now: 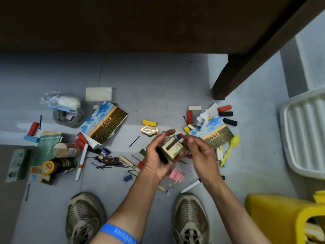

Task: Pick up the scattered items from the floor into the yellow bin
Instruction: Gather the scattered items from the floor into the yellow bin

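Floor, left edge: a heap not yet cleared. Bottles (59, 164) lie on their sides beside a green booklet (47, 143); a red block (33, 128) and a tape roll (69, 117) lie behind them, with a white marker (81, 161) just to the right. A postcard (103, 122) lies tilted there, and a white foam block (98, 94) sits farther back.

Centre of floor: hairpins (109, 165) strewn loose, a yellow block (149, 123), a gold clip (149, 131), a blue binder clip (127, 177), a pink eraser (175, 175).

Hands, held above the floor's centre: left hand (156, 159) cups a small box (171, 148) with a black piece against the palm, fingers curled round it. Right hand (200, 150) meets the box from the other side; its fingers (186, 138) appear to pinch the box's top edge, though blur leaves that uncertain.

Right of hands: a second postcard (213, 132), red and black blocks (226, 113), a yellow spoon (230, 150), another marker (191, 186).

Near right corner: yellow bin (274, 213), with some contents showing at its opening. A white tray (306, 131) lies behind it.

Progress, judged: early to middling. A few things appear binned; most of the scatter remains on the floor. The box is in hand, not yet over the bin.
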